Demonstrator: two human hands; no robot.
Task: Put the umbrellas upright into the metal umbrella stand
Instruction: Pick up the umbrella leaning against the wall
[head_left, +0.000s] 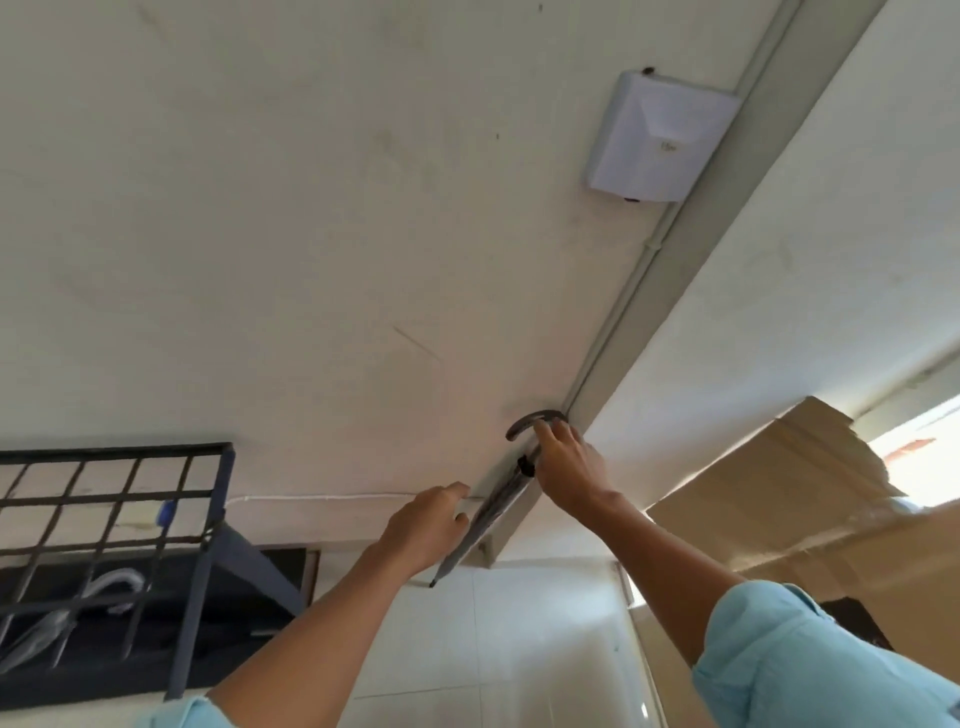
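the whole view was tilted and blurred with motion. the stand, a dark metal grid frame, was cut off by the left edge. through its bars showed one pale umbrella, its crook handle up; its lower part was hidden and how many more were inside could not be told.

the dark umbrella was outside the stand, to its right, leaning in the corner where two white walls met, crook at the top and tip over the tiled floor. the right hand covered the top of its shaft, fingers closed at the base of the crook. the left hand was lower, just beside the folded canopy; whether its fingers gripped it or only touched it could not be told. both forearms came from pale blue sleeves cut off at the bottom edge.

a white box was on the far wall, and torn cardboard stood at the right.
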